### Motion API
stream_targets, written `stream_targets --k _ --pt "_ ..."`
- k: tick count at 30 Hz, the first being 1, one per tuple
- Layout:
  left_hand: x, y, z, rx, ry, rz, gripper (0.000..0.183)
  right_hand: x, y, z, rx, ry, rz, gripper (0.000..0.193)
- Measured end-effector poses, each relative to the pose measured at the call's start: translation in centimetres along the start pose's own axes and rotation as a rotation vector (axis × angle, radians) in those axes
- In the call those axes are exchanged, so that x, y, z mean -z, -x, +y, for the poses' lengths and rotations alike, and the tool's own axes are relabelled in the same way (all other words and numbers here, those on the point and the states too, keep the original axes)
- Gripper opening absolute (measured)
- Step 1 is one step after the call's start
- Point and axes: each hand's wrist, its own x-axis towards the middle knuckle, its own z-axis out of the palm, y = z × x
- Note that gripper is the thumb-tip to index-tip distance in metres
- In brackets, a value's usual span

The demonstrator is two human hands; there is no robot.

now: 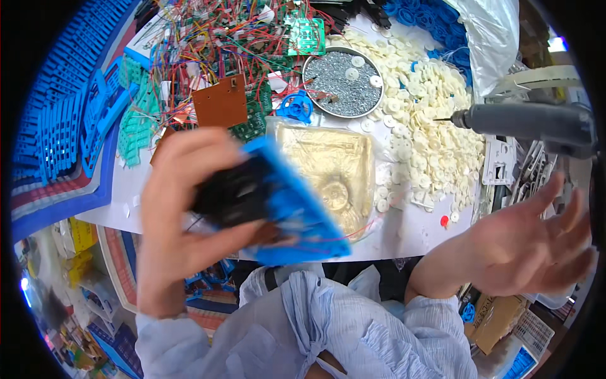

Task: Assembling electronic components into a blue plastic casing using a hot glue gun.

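dish (346, 117) holds grey metal bits (338, 79); left hand (177, 189) grips blue casing (300, 218), right hand (524, 243) spread

And here's your white worktop (404, 239), spreading out before you! Over at the far right a bright light (557, 44) glares, another glow (25, 285) answers on your left, and striped fabric (63, 201) runs along that left side.

Small assembly workshop, apparently; tabletop (413, 224) crowded with parts in bulk: wired circuit boards (221, 47), dish (305, 79) of metal bits (338, 79), heaped white discs (435, 132); blue frames (60, 136) stacked alongside; power screwdriver (524, 123) at right.
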Motion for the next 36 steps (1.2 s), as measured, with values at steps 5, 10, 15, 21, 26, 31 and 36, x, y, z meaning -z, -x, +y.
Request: stream_targets --k 5,10,15,21,26,31,36 --pt "11.7 11.7 -1.3 0.553 -0.114 -0.441 0.069 -0.2 3.7 5.2 -0.373 0.343 -0.830 0.027" --pt "15.4 28.9 -10.6 1.098 -0.235 -0.543 0.066 -0.9 2.6 13.8 -0.582 0.678 -0.786 0.033" --pt "17.1 51.5 -20.8 1.136 -0.799 -0.551 0.061 -1.7 0.4 27.4 -0.322 0.975 -0.707 0.030" --pt "6.8 36.1 -14.1 1.252 -0.128 -0.417 0.041 -1.3 -2.9 36.7 -0.329 1.140 -0.873 0.037" --pt "5.4 25.1 -6.8 1.064 -0.002 -0.678 0.037 -3.4 -1.8 39.0 -0.288 1.278 -0.930 0.063" --pt "3.5 13.2 0.3 0.598 -0.084 -0.580 0.029 -7.4 -1.8 31.9 -0.341 0.649 -0.330 0.032" --pt "-0.7 8.5 -0.9 0.164 -0.110 -0.484 0.024 -12.0 4.3 12.2 -0.432 0.533 -1.230 0.026"
